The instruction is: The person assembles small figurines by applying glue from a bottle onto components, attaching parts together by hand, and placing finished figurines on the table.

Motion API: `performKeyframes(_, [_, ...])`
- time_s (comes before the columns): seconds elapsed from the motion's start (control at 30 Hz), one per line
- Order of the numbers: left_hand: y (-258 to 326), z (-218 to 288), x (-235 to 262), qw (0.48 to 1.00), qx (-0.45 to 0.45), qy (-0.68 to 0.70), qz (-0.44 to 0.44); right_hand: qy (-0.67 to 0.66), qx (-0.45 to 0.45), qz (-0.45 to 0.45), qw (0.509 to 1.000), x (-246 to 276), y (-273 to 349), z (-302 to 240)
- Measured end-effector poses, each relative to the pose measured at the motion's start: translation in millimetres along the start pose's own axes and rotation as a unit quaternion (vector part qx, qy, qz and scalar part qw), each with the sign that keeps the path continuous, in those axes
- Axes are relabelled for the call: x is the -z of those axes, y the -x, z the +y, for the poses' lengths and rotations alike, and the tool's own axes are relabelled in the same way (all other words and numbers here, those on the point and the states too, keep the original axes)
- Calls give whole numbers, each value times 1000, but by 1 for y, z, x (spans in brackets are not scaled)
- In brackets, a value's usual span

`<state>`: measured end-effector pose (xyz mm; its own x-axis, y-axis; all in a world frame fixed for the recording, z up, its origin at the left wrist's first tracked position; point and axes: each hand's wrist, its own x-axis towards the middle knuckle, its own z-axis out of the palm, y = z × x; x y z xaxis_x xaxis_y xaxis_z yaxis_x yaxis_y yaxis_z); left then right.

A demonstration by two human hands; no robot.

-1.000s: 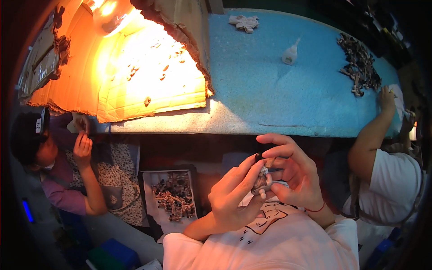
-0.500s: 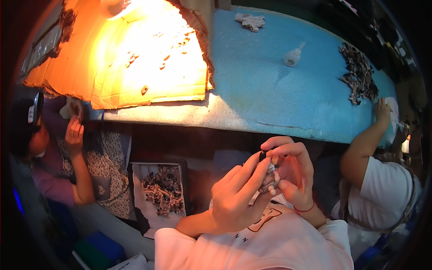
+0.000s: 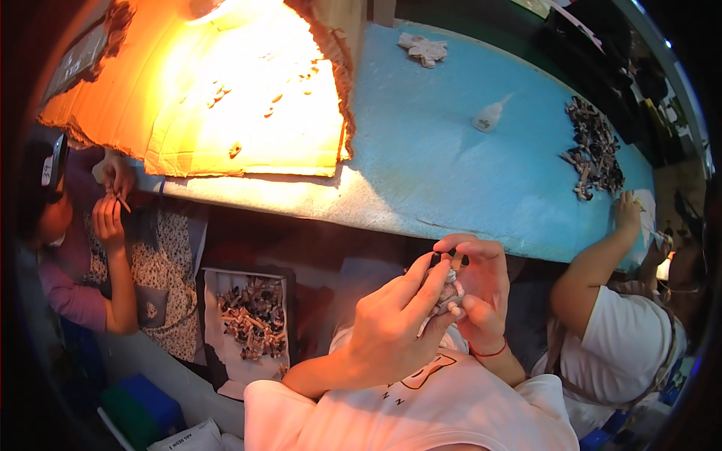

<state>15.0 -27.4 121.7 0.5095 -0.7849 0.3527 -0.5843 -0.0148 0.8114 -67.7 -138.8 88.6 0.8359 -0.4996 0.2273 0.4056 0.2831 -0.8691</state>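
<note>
Head view: at 4 o'clock, gripped between left hand [image 3: 395, 310] and right hand [image 3: 487, 295], close together with fingers curled around, small pale figure [image 3: 449, 295]. On blue table [image 3: 421, 161], white bottle [image 3: 488, 117] between 1 and 2 o'clock, pile of parts [image 3: 594, 154] near 2. At 8 o'clock, parts-filled tray [image 3: 253, 368].

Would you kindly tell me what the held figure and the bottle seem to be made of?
The figure: probably plastic or resin, fairly matte, judging by its smooth, moulded-looking parts. The bottle: probably plastic, whitish and smooth, with a slim tapering nozzle.
</note>
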Motion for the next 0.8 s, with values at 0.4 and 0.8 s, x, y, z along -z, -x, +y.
performKeyframes(0.4, [-18,-2,-5,999,-38,17,-29,49,41,2,998,8,-7,-14])
performKeyframes(0.8, [-23,-4,-9,998,-44,32,-38,48,64,-22,997,17,-13,-14])
